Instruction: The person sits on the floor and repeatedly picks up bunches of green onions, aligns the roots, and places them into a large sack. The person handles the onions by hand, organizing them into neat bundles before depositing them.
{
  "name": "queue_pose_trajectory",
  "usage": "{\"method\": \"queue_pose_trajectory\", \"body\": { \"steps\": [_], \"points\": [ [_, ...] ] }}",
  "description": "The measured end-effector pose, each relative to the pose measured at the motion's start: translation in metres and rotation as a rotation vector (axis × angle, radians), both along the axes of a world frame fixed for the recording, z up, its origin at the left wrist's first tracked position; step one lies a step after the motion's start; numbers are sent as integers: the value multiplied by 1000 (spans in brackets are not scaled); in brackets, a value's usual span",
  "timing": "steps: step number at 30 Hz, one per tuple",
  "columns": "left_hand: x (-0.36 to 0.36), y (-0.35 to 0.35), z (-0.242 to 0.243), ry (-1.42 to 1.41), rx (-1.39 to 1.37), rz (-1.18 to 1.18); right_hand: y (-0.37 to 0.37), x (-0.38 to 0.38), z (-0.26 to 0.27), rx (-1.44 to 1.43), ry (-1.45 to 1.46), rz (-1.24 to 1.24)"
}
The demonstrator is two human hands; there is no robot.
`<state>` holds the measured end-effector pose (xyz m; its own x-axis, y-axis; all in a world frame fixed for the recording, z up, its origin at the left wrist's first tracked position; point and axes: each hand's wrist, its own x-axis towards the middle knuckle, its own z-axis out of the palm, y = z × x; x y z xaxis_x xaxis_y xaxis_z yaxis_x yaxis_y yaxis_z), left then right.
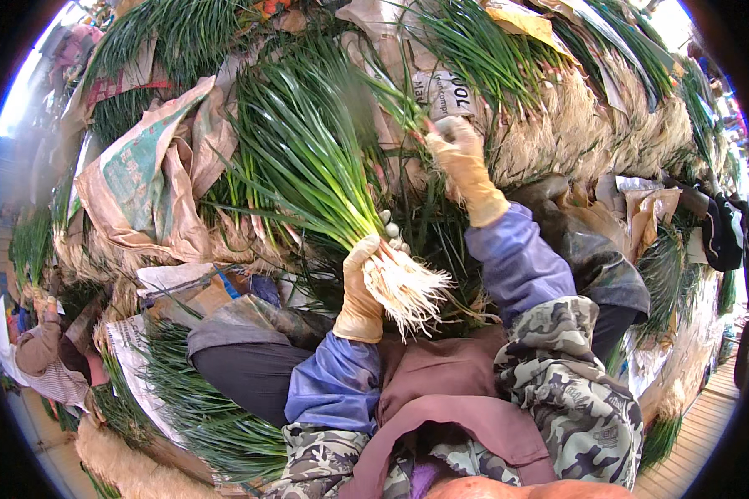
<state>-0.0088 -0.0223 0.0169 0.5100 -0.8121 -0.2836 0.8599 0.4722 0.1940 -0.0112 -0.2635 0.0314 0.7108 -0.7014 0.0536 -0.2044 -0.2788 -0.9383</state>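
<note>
My left hand, in a pale yellow rubber glove, is closed around a thick bunch of green allium plants. Their long leaves fan up and away from me, and the white roots spread out to the right of the fist. My right hand, gloved the same way, is raised beyond the roots. It pinches a few thin plants with reddish stem bases, apart from the bunch. Several small whitish round bits show beside the left fist. Dark loose leaves lie between my knees.
Heaped bundles with pale roots line the far side. A printed woven sack covers plants at the left. More leaves lie beside my left knee. Another person is at the far left, handling a bundle.
</note>
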Motion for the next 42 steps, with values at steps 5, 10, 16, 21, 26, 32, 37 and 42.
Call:
{"method": "queue_pose_trajectory", "body": {
  "steps": [5,10,16,21,26,32,37,42],
  "points": [
    [-3,-7,-4,8,60,-40,-5,-50,-18,-172,201,136],
    [-9,-17,6,25,86,-29,30,-67,18,-727,164,198],
    [-4,-9,-18,-41,2,-133,71,-98,-9,-283,49,559],
    [-6,-10,-15,-94,23,-79,49,-63,-25,944,120,476],
    [-12,-11,-10,-39,14,-47,70,-46,-57,1539,-203,462],
    [-11,-8,-20,-21,46,-79,80,-49,-61,795,-243,142],
    [-13,-6,-15,-44,78,-87,61,-28,-61,1320,-361,401],
    [-17,-7,5,-15,128,-56,65,-33,-50,1069,-23,385]
  ]
}}
